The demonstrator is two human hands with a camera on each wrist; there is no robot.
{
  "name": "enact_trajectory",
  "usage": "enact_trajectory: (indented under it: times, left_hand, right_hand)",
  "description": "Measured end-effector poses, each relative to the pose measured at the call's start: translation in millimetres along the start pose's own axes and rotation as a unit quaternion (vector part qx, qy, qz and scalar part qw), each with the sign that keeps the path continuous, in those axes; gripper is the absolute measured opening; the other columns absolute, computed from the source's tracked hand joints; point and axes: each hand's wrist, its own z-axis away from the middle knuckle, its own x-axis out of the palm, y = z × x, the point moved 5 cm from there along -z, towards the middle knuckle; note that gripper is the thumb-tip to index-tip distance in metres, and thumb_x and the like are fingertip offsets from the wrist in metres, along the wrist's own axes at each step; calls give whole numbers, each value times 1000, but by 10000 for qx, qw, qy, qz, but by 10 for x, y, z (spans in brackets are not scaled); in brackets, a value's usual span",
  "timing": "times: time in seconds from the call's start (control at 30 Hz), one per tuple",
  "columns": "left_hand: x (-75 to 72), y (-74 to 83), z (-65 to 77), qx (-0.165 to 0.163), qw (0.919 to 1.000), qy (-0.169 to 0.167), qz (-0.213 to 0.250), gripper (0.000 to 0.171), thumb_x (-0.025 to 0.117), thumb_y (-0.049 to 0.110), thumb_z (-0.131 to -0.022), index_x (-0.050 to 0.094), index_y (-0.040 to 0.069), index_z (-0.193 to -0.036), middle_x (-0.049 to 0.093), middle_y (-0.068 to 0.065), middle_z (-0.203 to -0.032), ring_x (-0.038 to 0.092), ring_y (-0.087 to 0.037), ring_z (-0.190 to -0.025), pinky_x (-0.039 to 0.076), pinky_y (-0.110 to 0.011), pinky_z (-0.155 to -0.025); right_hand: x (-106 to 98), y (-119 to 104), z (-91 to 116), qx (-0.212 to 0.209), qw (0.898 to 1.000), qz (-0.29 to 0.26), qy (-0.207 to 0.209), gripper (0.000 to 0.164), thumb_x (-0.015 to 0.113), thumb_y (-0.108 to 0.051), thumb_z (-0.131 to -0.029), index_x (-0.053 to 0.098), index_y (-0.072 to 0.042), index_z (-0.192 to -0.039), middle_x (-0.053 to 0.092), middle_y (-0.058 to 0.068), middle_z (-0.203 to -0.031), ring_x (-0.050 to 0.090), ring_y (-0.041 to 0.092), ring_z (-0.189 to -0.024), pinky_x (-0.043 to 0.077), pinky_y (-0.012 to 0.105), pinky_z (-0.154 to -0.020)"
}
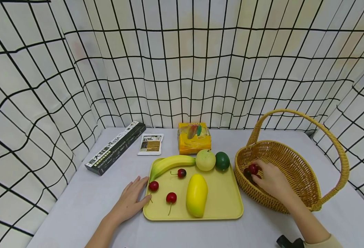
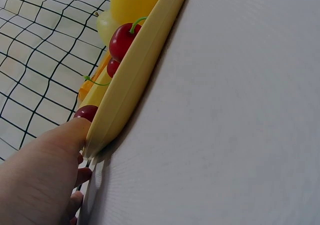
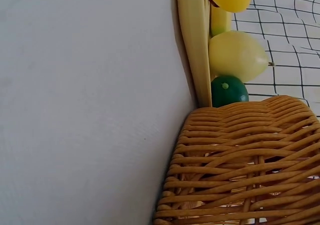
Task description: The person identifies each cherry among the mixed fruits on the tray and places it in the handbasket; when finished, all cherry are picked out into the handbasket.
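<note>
My right hand [image 1: 274, 182] reaches into the wicker basket [image 1: 296, 168] and pinches a red cherry [image 1: 253, 168] near its left wall. Darker cherries [image 1: 247, 173] lie just under those fingers, partly covered. In the right wrist view the basket's woven side [image 3: 240, 170] hides the hand. At the left edge of the yellow tray [image 1: 222, 203], my left hand [image 1: 130, 199] rests with its fingers extended and thumb touching the rim. On the tray are three cherries, one [image 1: 153, 186] close to the left fingertips, plus a banana [image 1: 172, 163], a mango [image 1: 197, 196], a pale round fruit [image 1: 205, 159] and a green fruit [image 1: 222, 161].
Behind the tray stands a yellow packet [image 1: 194, 138] with a mango picture. A small white sachet [image 1: 151, 144] and a long black pasta box [image 1: 116, 148] lie to its left. The basket's tall handle [image 1: 340, 155] arches over it. Netted white walls [image 1: 182, 69] enclose the table.
</note>
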Motion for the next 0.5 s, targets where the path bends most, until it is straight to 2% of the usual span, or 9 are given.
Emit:
enact_trajectory:
  times: [0.2,0.5]
  left_hand:
    - [1,-3,-6,-19,10000,-15,-17,66,61,36,-86,36,7,-140,39,-12,-141,21,-33,-135,11,-54,-108]
    - [4,-12,-7,-11,10000,-28,-24,66,61,36,-86,35,7,-140,39,-11,-141,21,-33,-135,11,-53,-108]
  right_hand:
    - [56,7,-11,-110,9995,1,-291,38,71,-9,-77,59,0,-111,63,14,-94,58,31,-84,51,40,-62]
    - [150,47,-47,-199,9989,16,-413,35,74,-8,-74,62,-2,-107,63,8,-88,55,26,-82,50,38,-63]
